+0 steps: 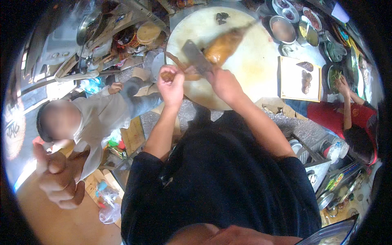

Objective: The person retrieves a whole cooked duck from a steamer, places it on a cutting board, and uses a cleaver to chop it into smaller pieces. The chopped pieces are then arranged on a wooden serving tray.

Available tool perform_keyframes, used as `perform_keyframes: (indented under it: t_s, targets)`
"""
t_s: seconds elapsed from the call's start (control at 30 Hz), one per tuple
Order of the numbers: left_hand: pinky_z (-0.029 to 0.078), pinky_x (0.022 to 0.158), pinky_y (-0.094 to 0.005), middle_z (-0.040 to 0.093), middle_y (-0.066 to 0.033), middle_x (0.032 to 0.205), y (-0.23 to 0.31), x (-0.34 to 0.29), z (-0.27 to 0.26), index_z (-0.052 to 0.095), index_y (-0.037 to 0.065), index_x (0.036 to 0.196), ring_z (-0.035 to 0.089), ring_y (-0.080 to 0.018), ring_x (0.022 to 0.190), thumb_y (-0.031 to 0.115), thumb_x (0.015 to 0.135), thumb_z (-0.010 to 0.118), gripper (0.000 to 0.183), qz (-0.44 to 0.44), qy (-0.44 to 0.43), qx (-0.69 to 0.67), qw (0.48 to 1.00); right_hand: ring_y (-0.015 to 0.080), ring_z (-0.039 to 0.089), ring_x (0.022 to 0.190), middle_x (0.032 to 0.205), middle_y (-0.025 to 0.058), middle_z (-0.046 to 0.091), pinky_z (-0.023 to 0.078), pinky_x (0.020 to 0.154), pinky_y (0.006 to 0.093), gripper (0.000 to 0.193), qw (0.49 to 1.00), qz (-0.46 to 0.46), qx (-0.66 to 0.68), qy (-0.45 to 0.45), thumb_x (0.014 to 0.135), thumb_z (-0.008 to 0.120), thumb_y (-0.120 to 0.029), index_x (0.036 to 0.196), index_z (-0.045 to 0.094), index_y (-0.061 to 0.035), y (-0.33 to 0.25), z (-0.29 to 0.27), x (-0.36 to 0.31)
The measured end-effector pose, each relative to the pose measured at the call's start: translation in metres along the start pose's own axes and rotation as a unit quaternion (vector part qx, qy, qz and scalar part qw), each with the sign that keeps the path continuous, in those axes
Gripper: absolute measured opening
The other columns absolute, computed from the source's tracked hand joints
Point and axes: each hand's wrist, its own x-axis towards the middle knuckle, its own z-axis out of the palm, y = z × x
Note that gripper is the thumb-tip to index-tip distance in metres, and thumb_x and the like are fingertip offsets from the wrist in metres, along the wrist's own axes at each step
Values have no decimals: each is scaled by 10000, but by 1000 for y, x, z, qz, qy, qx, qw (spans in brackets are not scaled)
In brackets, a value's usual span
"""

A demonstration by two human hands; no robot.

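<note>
My right hand (pixel 224 85) is closed round the handle of a cleaver (pixel 195 55). The blade slants up and to the left over a round, pale chopping board (pixel 253 75). Close to the blade, at the board's left edge, my left hand (pixel 171 86) grips a brown piece of meat (pixel 166 76). A thin brown strip (pixel 175 60) slants above that hand; whether it joins the held piece I cannot tell. Just beyond the cleaver lies a glossy golden-brown cooked bird (pixel 222 50), partly blurred. Small dark pieces (pixel 221 17) lie at the board's far side.
Right of the board is a white tray (pixel 286 83) with dark brown pieces. Bowls of food (pixel 283 30) crowd the far right. Beside them, a person in red (pixel 343 116) handles greens. On the left are a person in a pale shirt (pixel 100 110) and a large blurred hand (pixel 61 179).
</note>
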Motion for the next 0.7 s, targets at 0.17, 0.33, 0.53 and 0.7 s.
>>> perform_keyframes:
  t_s: [0.17,0.33,0.53,0.7]
  targets:
    - [506,938,-291,684,-52,1081,7,-9,-3,572,80,998,629,-126,1018,12,955,781,224,-60,34,-46,997,566,701,921,946,371,717,557,843,601,384,998,7,35,47,1084,604,-318,1147,633,60,21,4,-6]
    - [517,843,-265,676,10,972,26,-8,3,615,73,989,623,-82,908,143,996,838,234,-71,-11,58,996,571,699,922,924,383,707,562,844,619,361,995,-8,74,73,1089,580,-302,1138,610,54,6,-16,-26]
    - [508,796,-263,662,15,939,22,-13,-16,610,70,950,582,-65,871,168,940,901,308,-77,-54,101,990,559,709,866,866,350,717,565,789,625,318,996,-36,51,71,1100,569,-287,1177,550,21,-3,-6,-52]
    - [515,839,-294,650,-5,948,3,-19,-38,586,67,941,570,-102,894,204,862,968,413,-69,-98,96,988,535,722,821,847,323,728,568,764,629,249,998,-10,-38,53,1103,548,-251,1160,555,-9,1,18,-51]
